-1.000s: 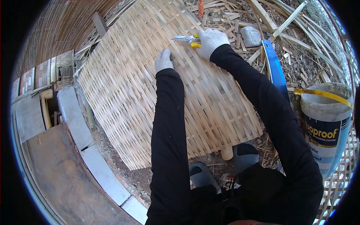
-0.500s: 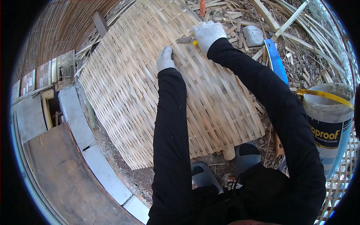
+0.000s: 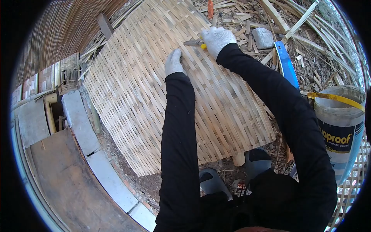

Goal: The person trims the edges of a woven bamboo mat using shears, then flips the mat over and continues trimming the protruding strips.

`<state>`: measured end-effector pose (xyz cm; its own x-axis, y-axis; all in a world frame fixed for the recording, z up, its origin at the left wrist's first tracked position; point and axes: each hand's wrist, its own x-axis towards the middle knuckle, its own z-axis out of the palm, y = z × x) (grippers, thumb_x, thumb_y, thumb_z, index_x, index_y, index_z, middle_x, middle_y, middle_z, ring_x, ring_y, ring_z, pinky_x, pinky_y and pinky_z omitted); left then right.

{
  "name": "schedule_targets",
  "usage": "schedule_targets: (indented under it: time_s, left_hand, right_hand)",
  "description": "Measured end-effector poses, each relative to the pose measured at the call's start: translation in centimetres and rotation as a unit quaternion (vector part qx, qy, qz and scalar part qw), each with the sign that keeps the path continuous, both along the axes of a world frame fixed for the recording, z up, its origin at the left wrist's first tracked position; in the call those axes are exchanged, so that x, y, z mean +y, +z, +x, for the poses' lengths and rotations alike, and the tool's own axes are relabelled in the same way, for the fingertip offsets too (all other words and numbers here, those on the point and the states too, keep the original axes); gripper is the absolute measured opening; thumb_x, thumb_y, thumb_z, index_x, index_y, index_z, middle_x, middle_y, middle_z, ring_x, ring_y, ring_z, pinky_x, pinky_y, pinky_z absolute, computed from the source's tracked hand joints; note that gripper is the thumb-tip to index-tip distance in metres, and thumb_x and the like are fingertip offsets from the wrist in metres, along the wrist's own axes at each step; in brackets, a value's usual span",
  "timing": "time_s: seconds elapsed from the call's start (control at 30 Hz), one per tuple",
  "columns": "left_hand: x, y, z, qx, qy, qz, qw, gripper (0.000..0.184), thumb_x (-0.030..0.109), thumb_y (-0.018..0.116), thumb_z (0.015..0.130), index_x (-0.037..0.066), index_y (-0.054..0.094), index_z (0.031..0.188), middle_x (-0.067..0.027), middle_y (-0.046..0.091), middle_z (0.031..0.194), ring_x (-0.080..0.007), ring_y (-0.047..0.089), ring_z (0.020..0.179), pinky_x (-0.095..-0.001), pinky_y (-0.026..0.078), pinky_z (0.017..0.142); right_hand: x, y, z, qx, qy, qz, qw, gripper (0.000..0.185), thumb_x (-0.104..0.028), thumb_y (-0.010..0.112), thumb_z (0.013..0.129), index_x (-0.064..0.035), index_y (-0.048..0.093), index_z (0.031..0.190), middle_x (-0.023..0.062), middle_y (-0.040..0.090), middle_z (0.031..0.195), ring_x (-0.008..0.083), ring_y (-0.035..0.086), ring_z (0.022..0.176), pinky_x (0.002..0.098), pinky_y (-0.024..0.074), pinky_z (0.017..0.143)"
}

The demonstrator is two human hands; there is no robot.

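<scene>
A large woven bamboo mat (image 3: 154, 96) lies in front of me, its strips pale and slightly bowed. My left hand (image 3: 174, 63), in a whitish glove, rests on the upper middle of the mat; its fingers lie along the surface and hold nothing. Near the mat's upper right edge, my gloved right hand (image 3: 219, 40) is closed around a yellow-handled tool with a pointed metal end (image 3: 192, 42). That metal end points left over the weave, just above my left hand. Whether it touches a strip, I cannot tell. The right fingertips are partly hidden.
Right of the mat are a blue saw blade (image 3: 286, 65), a grey stone (image 3: 263, 38) and scattered bamboo offcuts (image 3: 305, 44). A paint bucket (image 3: 338, 133) stands at far right. Pale blocks (image 3: 112, 179) border the left side. My sandals (image 3: 212, 181) are below the mat.
The whole view has shifted slightly. Both hands stay at nearly the same places on the mat, and the right hand still grips the yellow-handled tool.
</scene>
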<state>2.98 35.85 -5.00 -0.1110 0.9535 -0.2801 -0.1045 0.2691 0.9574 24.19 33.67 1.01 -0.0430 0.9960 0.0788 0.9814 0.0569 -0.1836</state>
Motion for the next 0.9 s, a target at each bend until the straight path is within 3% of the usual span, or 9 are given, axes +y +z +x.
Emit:
schedule_targets:
  time_s: [0.33,0.43,0.5,0.57,0.67,0.7,0.8,0.87,0.9]
  left_hand:
    - [-3.2,1.6,-0.3,0.013,0.074,-0.010,0.997,0.026,0.028,0.064,0.098,0.005,0.071,0.110,0.0024,0.065,0.085,-0.0097,0.058,0.073,-0.0324,0.048,0.066]
    - [-4.0,0.9,-0.6,0.304,0.046,0.053,0.950,0.018,0.021,0.065,0.091,0.004,0.071,0.093,-0.0090,0.068,0.076,-0.0237,0.063,0.065,-0.0392,0.050,0.061]
    - [-5.9,8.0,3.6,0.554,-0.020,0.078,0.828,0.015,0.018,0.066,0.085,0.003,0.070,0.085,-0.0157,0.069,0.077,-0.0309,0.065,0.068,-0.0425,0.052,0.061]
    - [-3.9,7.1,9.3,0.574,-0.017,0.184,0.798,0.018,0.022,0.068,0.082,0.006,0.068,0.077,-0.0159,0.070,0.076,-0.0334,0.069,0.069,-0.0440,0.053,0.060]
    - [-6.0,14.8,18.0,0.372,-0.306,0.241,0.843,0.042,0.032,0.070,0.079,0.006,0.071,0.113,-0.0197,0.067,0.114,-0.0314,0.065,0.109,-0.0437,0.050,0.097]
    - [-8.6,21.1,19.0,0.332,-0.412,0.142,0.836,0.061,0.039,0.070,0.079,0.007,0.064,0.131,-0.0234,0.060,0.135,-0.0286,0.057,0.128,-0.0420,0.045,0.108]
    - [-10.7,22.4,19.0,0.465,-0.411,0.272,0.735,0.058,0.039,0.068,0.081,0.006,0.065,0.128,-0.0224,0.066,0.121,-0.0304,0.060,0.124,-0.0463,0.046,0.106]
    - [-11.9,22.8,15.9,0.473,-0.399,0.261,0.741,0.048,0.036,0.068,0.078,0.008,0.071,0.118,-0.0183,0.072,0.102,-0.0340,0.071,0.099,-0.0484,0.051,0.099]
    - [-12.5,21.6,13.2,0.468,-0.380,0.290,0.743,0.049,0.036,0.066,0.082,0.007,0.068,0.122,-0.0177,0.070,0.105,-0.0341,0.066,0.107,-0.0471,0.049,0.100]
  right_hand:
    - [-0.9,-1.9,0.5,0.100,-0.035,0.027,0.994,0.023,-0.025,0.060,0.096,-0.0099,0.062,0.112,0.0178,0.072,0.094,0.0354,0.073,0.091,0.0484,0.0572,0.075]
    - [-1.2,-2.8,0.7,0.133,-0.047,0.004,0.990,0.024,-0.024,0.058,0.096,-0.0110,0.063,0.116,0.0179,0.073,0.099,0.0355,0.073,0.096,0.0504,0.0566,0.081]
    - [-1.4,-2.6,0.3,0.116,-0.049,0.008,0.992,0.028,-0.030,0.063,0.094,-0.0111,0.062,0.114,0.0172,0.073,0.097,0.0354,0.072,0.094,0.0486,0.0561,0.077]
    - [-0.9,-4.5,1.2,0.115,-0.046,0.021,0.992,0.033,-0.036,0.067,0.092,-0.0114,0.062,0.114,0.0167,0.073,0.096,0.0353,0.072,0.093,0.0469,0.0557,0.076]
    - [0.1,-5.7,0.7,0.168,-0.068,-0.002,0.983,0.040,-0.043,0.070,0.089,-0.0111,0.065,0.113,0.0181,0.073,0.097,0.0367,0.071,0.092,0.0462,0.0550,0.076]
    - [0.6,-6.1,0.7,0.191,-0.080,-0.015,0.978,0.042,-0.045,0.071,0.088,-0.0108,0.066,0.112,0.0188,0.073,0.098,0.0374,0.071,0.092,0.0462,0.0548,0.076]
    - [-3.2,-1.3,0.0,0.152,-0.051,0.025,0.987,0.044,-0.048,0.071,0.089,-0.0123,0.067,0.114,0.0199,0.073,0.101,0.0377,0.071,0.095,0.0469,0.0543,0.077]
    - [-3.5,-3.8,1.2,0.221,-0.018,0.059,0.973,0.047,-0.050,0.069,0.089,-0.0125,0.067,0.117,0.0200,0.073,0.102,0.0376,0.070,0.097,0.0477,0.0543,0.079]
    - [-3.4,-3.1,0.8,0.212,-0.015,0.026,0.977,0.049,-0.049,0.069,0.088,-0.0107,0.067,0.118,0.0205,0.073,0.103,0.0382,0.070,0.098,0.0478,0.0540,0.081]
